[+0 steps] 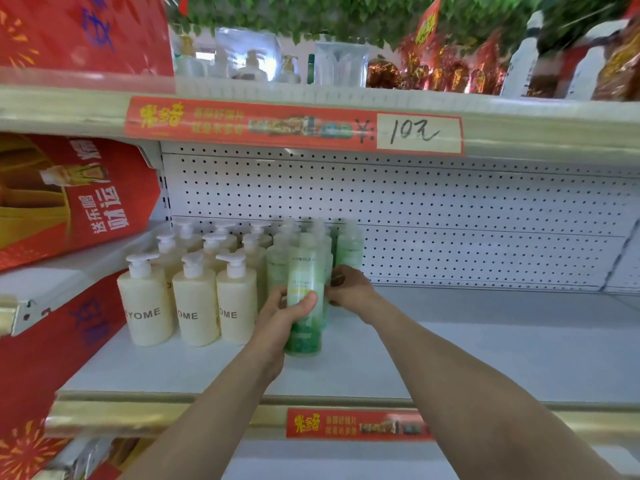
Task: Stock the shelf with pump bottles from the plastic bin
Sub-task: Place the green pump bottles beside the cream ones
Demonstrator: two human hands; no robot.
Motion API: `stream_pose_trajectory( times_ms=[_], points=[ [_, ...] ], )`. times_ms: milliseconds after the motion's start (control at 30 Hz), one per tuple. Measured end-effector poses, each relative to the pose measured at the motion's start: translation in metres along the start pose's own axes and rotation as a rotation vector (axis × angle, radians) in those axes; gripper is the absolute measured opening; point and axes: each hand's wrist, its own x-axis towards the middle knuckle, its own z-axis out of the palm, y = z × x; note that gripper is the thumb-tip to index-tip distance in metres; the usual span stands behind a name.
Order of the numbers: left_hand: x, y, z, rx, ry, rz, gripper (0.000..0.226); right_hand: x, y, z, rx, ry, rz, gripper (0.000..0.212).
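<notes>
Green bottle (306,271) clasped in the left hand (277,317); right hand (349,289) curls just beyond, hold unclear. One nudge could topple the far green row (349,247).

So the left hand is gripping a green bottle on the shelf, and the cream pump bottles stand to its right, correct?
Not quite: the head view shows the cream pump bottles standing to the left of the green bottle, not the right. The left hand does grip that bottle on the shelf.
</notes>
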Motion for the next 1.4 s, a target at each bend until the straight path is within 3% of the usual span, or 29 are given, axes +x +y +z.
stream_pose_trajectory(
  times_ms=[167,300,367,500,600,700,833,900,1033,1300,1400],
  points=[
    [0.0,0.0,0.004,0.013,-0.01,-0.008,0.061,-0.003,-0.003,-0.004,0.126,-0.112,0.052,0.048],
    [0.002,0.005,0.008,0.01,0.004,-0.01,0.061,-0.009,-0.025,-0.026,0.328,0.004,0.001,0.049],
    [0.002,0.01,0.015,0.015,-0.003,-0.005,0.062,-0.019,-0.041,-0.04,0.419,-0.033,-0.039,0.051],
    [0.001,0.02,0.035,0.019,-0.026,0.023,0.059,-0.042,-0.062,-0.065,0.341,-0.203,-0.121,0.056],
    [-0.001,0.025,0.051,0.027,-0.037,0.053,0.046,-0.052,-0.066,-0.08,0.294,-0.303,-0.181,0.041],
    [0.002,0.032,0.068,0.109,0.0,0.117,0.043,-0.055,-0.067,-0.097,0.294,-0.254,-0.214,0.034],
    [0.021,0.043,0.065,0.235,0.337,0.357,0.058,-0.044,-0.054,-0.112,0.302,-0.114,-0.198,0.039],
    [0.034,0.042,0.055,0.322,0.41,0.405,0.055,-0.036,-0.045,-0.112,0.299,-0.029,-0.162,0.047],
    [0.054,0.028,0.045,0.481,0.357,0.407,0.045,-0.029,-0.025,-0.101,0.232,-0.013,-0.096,0.056],
    [0.065,0.012,0.031,0.489,0.321,0.493,0.037,-0.004,0.009,-0.078,0.104,-0.051,-0.11,0.062],
    [0.068,0.007,0.03,0.503,0.316,0.516,0.038,0.002,0.013,-0.076,0.007,-0.042,-0.139,0.077]
  ],
)
